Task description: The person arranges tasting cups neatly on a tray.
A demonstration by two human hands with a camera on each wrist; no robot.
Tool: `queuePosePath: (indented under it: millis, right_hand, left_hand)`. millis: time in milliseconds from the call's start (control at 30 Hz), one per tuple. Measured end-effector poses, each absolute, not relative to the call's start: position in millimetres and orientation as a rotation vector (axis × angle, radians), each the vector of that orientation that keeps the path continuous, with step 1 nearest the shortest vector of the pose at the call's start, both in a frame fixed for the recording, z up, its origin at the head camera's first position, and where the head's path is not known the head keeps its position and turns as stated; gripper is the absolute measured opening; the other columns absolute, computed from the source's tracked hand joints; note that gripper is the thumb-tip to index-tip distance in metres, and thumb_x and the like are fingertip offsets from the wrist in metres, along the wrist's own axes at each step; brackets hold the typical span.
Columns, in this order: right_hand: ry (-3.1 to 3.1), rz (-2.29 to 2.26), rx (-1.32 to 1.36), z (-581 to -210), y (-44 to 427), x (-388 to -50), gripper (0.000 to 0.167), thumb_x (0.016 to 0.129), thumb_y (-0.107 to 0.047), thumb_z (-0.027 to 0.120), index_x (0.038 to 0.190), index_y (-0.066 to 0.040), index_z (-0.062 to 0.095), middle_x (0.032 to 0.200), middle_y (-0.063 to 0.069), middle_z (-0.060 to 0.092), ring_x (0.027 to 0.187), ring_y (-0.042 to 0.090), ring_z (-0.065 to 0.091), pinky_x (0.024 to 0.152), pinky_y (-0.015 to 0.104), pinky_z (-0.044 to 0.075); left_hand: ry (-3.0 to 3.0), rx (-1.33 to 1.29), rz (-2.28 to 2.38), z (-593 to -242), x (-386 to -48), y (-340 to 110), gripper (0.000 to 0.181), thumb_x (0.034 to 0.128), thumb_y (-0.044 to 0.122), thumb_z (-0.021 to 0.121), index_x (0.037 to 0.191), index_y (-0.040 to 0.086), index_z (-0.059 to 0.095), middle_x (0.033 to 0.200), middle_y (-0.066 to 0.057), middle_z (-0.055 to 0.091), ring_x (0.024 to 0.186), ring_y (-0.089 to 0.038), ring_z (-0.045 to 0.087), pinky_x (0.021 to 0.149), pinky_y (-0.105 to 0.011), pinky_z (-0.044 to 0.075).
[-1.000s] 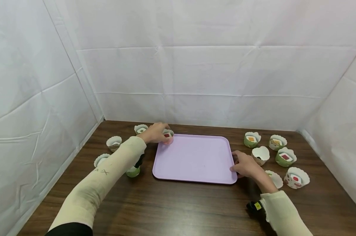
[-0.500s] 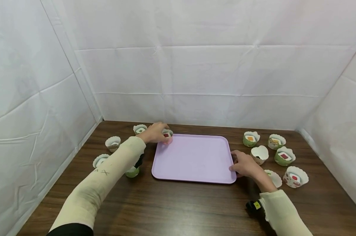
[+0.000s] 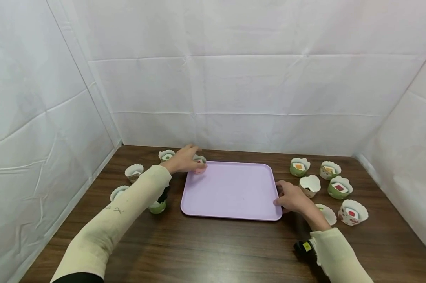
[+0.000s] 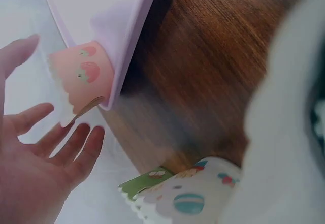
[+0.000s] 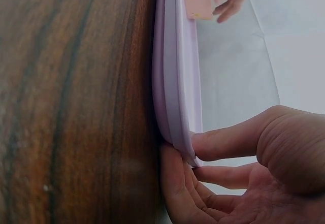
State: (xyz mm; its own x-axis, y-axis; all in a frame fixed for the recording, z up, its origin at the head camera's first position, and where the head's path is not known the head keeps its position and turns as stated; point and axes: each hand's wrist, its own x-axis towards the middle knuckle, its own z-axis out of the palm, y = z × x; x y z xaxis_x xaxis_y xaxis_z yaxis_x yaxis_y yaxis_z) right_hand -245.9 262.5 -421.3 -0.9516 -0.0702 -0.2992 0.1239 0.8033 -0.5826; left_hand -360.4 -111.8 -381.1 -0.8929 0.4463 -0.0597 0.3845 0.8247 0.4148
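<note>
A pink paper baking cup (image 4: 89,74) with strawberries printed on it stands in the far left corner of the lilac tray (image 3: 230,192). My left hand (image 3: 182,159) is just over and beside that cup; in the left wrist view its fingers (image 4: 76,145) are spread and apart from the paper wall. At the tray's right edge, my right hand (image 3: 294,196) pinches the rim. The right wrist view has the thumb (image 5: 223,141) on top of the rim and other fingers underneath.
On the left, several paper cups, among them a green one (image 3: 158,207) and a brown-white one (image 3: 134,173), stand partly behind my sleeve. More cups cluster on the right, including a white-red one (image 3: 353,212). White sheeting (image 3: 234,78) hangs behind the wooden table (image 3: 213,251).
My left fingers have loosened and lifted slightly off the pink cup, which stays in the tray's corner. The right hand keeps its grip on the rim.
</note>
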Motion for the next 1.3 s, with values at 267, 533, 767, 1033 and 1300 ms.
queuePosePath:
  millis: [267, 533, 767, 1033, 1300]
  right_hand:
    - [2.683, -0.900, 0.050, -418, 264, -246, 0.071, 0.091, -0.003, 0.072, 0.151, 0.010, 0.036, 0.116, 0.033, 0.062, 0.089, 0.030, 0.069, 0.066, 0.037, 0.067]
    - [2.681, -0.895, 0.050, -418, 264, -245, 0.071, 0.091, -0.003, 0.072, 0.151, 0.010, 0.036, 0.115, 0.033, 0.062, 0.090, 0.030, 0.069, 0.067, 0.037, 0.067]
    - [2.684, -0.913, 0.034, -418, 265, -245, 0.071, 0.090, -0.002, 0.071, 0.150, 0.012, 0.036, 0.113, 0.032, 0.063, 0.089, 0.029, 0.070, 0.066, 0.037, 0.067]
    - [2.684, -0.920, 0.031, -419, 263, -245, 0.071, 0.090, -0.002, 0.071, 0.150, 0.011, 0.036, 0.112, 0.031, 0.064, 0.088, 0.029, 0.070, 0.065, 0.037, 0.066]
    - [2.683, -0.924, 0.032, -418, 264, -244, 0.072, 0.090, -0.002, 0.071, 0.151, 0.011, 0.036, 0.110, 0.030, 0.064, 0.088, 0.029, 0.070, 0.065, 0.037, 0.066]
  left_hand:
    - [2.890, 0.636, 0.849, -361, -356, -128, 0.073, 0.0997, 0.048, 0.061, 0.154, 0.003, 0.043, 0.152, -0.023, 0.046, 0.140, -0.040, 0.049, 0.116, -0.056, 0.046]
    - [2.882, 0.518, 1.158, -355, -359, -159, 0.067, 0.1037, 0.045, 0.057, 0.152, 0.000, 0.043, 0.151, -0.025, 0.048, 0.137, -0.043, 0.051, 0.113, -0.058, 0.049]
    - [2.968, 0.479, 1.145, -357, -366, -181, 0.066, 0.1056, 0.047, 0.052, 0.149, -0.003, 0.046, 0.147, -0.026, 0.050, 0.134, -0.041, 0.052, 0.113, -0.058, 0.047]
    - [2.993, 0.434, 0.888, -368, -369, -200, 0.068, 0.1019, 0.042, 0.060, 0.146, -0.008, 0.046, 0.147, -0.031, 0.050, 0.135, -0.047, 0.051, 0.111, -0.060, 0.048]
    - [2.891, 0.347, 0.756, -371, -371, -203, 0.081, 0.0993, 0.044, 0.063, 0.155, -0.007, 0.034, 0.155, -0.032, 0.042, 0.141, -0.049, 0.043, 0.116, -0.063, 0.043]
